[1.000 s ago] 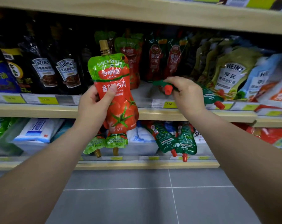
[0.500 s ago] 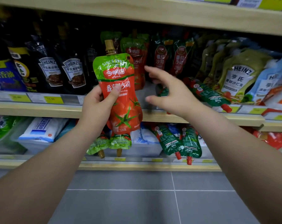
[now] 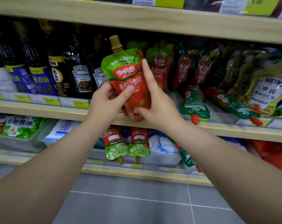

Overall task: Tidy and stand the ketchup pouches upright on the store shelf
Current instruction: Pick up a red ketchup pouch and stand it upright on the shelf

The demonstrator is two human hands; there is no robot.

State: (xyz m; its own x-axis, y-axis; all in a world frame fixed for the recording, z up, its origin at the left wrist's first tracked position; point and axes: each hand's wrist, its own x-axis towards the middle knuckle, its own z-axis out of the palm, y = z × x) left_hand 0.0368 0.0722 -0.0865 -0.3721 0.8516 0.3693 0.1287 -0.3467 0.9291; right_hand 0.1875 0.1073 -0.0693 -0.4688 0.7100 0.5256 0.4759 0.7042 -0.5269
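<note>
A red and green ketchup pouch (image 3: 129, 75) with a tan cap stands upright in front of the middle shelf (image 3: 40, 109). My left hand (image 3: 104, 104) grips its lower left side, thumb across the front. My right hand (image 3: 156, 104) touches its right edge, index finger raised along the side and thumb at the bottom. Behind it, similar ketchup pouches (image 3: 159, 65) stand upright. To the right, two green and red pouches (image 3: 194, 102) (image 3: 233, 104) lie flat with red caps pointing outward.
Dark Heinz sauce pouches (image 3: 80, 78) and bottles fill the shelf's left part. Heinz salad dressing pouches (image 3: 269, 89) lean at the right. On the lower shelf two ketchup pouches (image 3: 125, 146) hang cap down. Yellow price tags line the shelf edges.
My right hand left the lying green pouch at the right and came over to the held pouch's right edge. The pouch rose slightly toward the shelf.
</note>
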